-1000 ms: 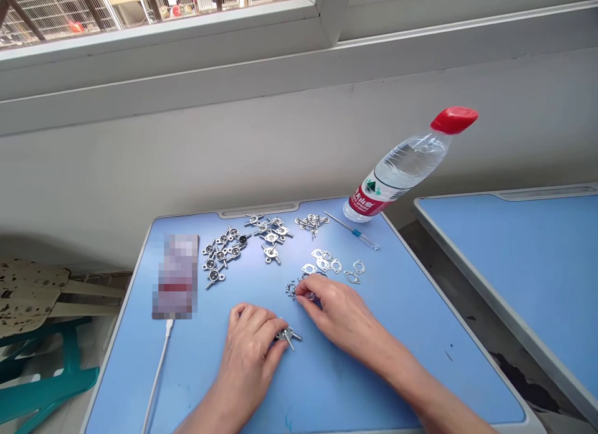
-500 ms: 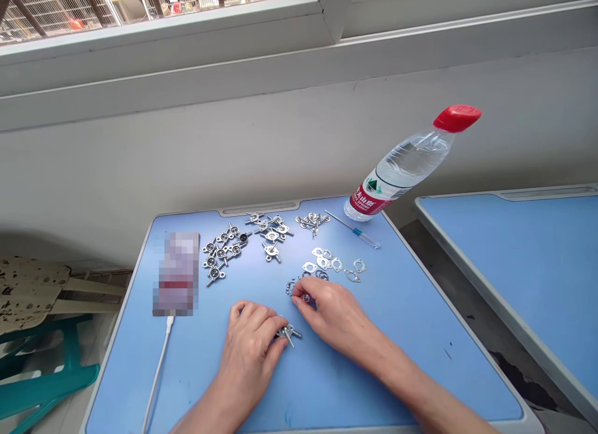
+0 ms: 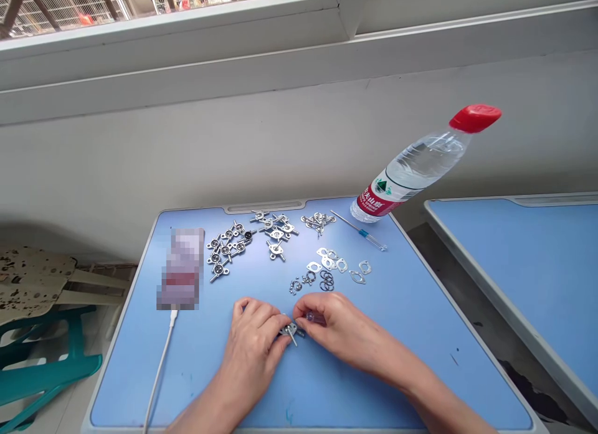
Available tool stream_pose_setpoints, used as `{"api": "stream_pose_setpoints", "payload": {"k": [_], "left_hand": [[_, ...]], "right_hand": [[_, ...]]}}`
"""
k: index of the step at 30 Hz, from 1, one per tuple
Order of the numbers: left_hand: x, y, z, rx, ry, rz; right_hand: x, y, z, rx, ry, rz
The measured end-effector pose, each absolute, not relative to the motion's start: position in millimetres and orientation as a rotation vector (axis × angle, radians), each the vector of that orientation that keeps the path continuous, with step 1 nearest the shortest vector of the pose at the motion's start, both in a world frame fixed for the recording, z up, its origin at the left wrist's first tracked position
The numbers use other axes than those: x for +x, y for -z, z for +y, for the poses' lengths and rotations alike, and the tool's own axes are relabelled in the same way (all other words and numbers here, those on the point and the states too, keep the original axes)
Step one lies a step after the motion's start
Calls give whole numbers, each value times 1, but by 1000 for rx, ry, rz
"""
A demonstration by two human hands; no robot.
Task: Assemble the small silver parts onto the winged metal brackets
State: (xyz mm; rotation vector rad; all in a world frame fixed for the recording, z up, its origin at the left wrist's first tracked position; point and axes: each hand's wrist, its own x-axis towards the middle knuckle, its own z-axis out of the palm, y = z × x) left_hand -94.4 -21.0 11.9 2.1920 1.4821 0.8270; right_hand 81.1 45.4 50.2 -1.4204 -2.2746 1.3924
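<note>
My left hand [image 3: 256, 340] is closed on a small metal valve-like fitting [image 3: 291, 329], with a flat flange and a thin stem sticking up, held low over the table. Close beside it, the thumb and fingertips of my right hand [image 3: 322, 319] are pinched together at the fitting's right edge. A clear, purplish tool handle [image 3: 316, 317] shows within the right hand; its other end is hidden. Anything tiny between those fingertips is too small to make out. Just beyond my hands lie small screws [image 3: 296, 286] and dark rubber rings [image 3: 327, 281].
Flat metal gaskets [image 3: 327, 263], stemmed discs [image 3: 318, 221], round-bodied fittings [image 3: 226, 250] and flanged fittings [image 3: 276, 233] are spread farther back. A clear-handled screwdriver [image 3: 359, 230] lies near a water bottle [image 3: 411, 172]. At left is a blurred phone [image 3: 182, 269] with a white cable [image 3: 161, 365].
My right hand has moved from the small screws toward me, to the fitting in my left hand. The screws and rings are uncovered now. The view has shifted slightly.
</note>
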Motion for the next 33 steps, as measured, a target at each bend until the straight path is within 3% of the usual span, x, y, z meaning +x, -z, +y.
{"api": "stream_pose_setpoints", "payload": {"k": [33], "left_hand": [[-94, -10, -22, 2186, -825, 1480]], "right_hand": [[84, -40, 33, -1240, -1139, -2555]]}}
